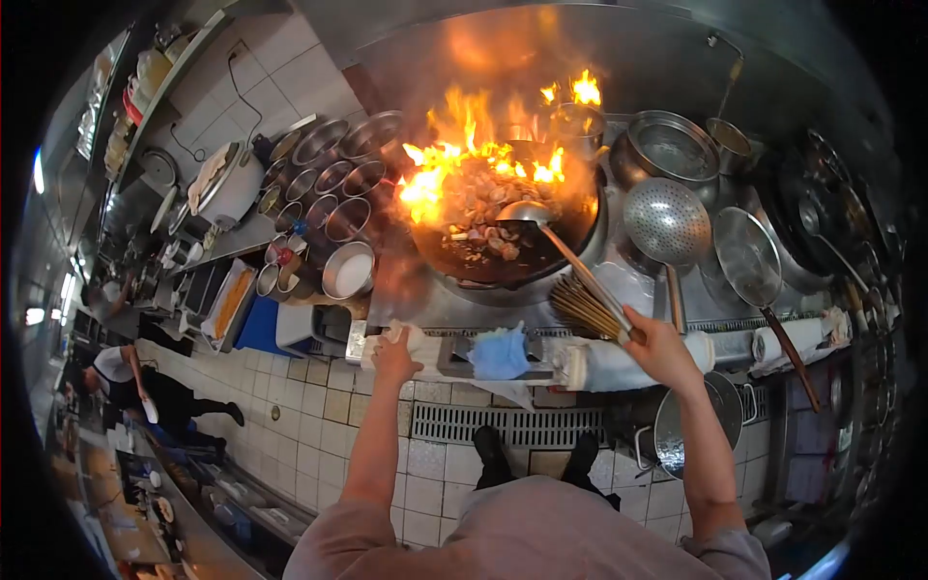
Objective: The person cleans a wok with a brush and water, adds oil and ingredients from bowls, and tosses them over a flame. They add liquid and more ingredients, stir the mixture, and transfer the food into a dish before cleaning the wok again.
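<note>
My right hand is wrapped round the long handle of a ladle. The ladle's bowl lies over sliced, browned food in a large dark wok. Tall orange flames rise from the wok's far side and partly hide its back rim. A bamboo wok brush lies beneath the ladle handle, close to my right hand. My left hand rests with fingers apart on a folded white cloth along the stove's front edge. Between my hands a blue cloth hangs over that edge.
Right of the wok are a perforated strainer, a mesh skimmer and a metal pot. Several seasoning bowls stand at left. A large pot sits below on the right. Another person is at far left.
</note>
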Available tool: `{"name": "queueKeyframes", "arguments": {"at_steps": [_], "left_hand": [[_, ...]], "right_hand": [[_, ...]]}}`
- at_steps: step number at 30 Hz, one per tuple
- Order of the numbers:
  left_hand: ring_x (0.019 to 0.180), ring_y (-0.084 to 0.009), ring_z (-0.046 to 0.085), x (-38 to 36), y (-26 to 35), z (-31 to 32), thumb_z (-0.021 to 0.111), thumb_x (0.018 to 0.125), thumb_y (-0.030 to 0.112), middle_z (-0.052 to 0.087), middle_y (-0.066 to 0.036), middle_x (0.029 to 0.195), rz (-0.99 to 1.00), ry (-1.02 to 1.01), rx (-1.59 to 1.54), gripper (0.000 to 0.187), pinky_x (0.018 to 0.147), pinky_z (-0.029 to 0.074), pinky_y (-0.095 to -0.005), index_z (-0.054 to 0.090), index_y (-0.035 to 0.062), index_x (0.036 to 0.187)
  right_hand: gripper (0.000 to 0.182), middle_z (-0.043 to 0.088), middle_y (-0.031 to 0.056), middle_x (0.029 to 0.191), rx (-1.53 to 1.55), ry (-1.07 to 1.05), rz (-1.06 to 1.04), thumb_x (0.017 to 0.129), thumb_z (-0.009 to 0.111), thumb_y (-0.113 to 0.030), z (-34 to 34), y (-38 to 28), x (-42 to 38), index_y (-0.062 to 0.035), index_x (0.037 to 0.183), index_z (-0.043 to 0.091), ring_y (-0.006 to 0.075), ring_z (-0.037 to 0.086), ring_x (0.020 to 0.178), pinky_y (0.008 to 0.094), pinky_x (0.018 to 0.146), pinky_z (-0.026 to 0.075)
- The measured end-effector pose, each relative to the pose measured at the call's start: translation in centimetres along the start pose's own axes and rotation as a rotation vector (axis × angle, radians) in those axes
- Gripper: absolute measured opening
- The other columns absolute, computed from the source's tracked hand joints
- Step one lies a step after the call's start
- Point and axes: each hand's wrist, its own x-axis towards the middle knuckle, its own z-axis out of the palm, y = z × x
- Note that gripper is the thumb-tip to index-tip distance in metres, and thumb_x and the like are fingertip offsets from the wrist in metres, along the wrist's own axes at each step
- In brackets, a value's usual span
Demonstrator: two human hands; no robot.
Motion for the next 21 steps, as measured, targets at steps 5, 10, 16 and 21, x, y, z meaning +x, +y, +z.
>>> {"name": "queueKeyframes", "arguments": {"at_steps": [5,10,16,21], "left_hand": [[0.102,-0.0372,0.053,4.6,-4.2,3.5,0.077,0.060,0.027,0.057,-0.023,0.107,0.188,0.164,-0.192,0.081,0.086,0.045,-0.0419,0.041,0.0064,0.130],[0.086,-0.0323,0.061,4.9,-5.9,2.6,0.071,0.067,0.024,0.063,-0.018,0.092,0.246,0.191,-0.544,0.051,0.076,0.049,-0.0396,0.055,0.0061,0.111],[0.090,-0.0244,0.063,2.3,-3.4,2.0,0.061,0.083,0.023,0.062,-0.013,0.101,-0.057,-0.547,-2.035,0.043,0.072,0.053,-0.0354,0.048,0.0021,0.118],[0.089,-0.0246,0.063,4.8,4.9,0.4,0.050,0.089,0.043,0.061,-0.011,0.102,0.060,-0.736,-2.077,0.049,0.074,0.054,-0.0355,0.046,0.0047,0.119]], "right_hand": [[0.059,0.043,0.0029,0.062,-0.093,0.104,-0.084,0.075,0.056,-0.002,6.5,-1.6,8.3,0.0040,0.131,0.039,0.0096,0.040,0.054,0.0273,0.051,0.037],[0.057,0.048,0.0118,0.063,0.025,0.038,0.117,0.074,0.057,-0.003,11.0,-7.3,8.9,0.0037,0.129,0.042,0.0184,0.048,0.058,0.0313,0.057,0.041],[0.060,0.043,-0.0021,0.063,-0.009,0.015,-0.013,0.078,0.057,-0.001,8.6,-5.3,0.4,0.0006,0.135,0.037,0.0063,0.039,0.056,0.0220,0.049,0.034],[0.057,0.056,0.0089,0.075,-0.092,0.064,0.251,0.078,0.056,0.000,6.1,-8.3,1.0,0.0013,0.133,0.039,0.0112,0.048,0.068,0.0248,0.065,0.042]]}}
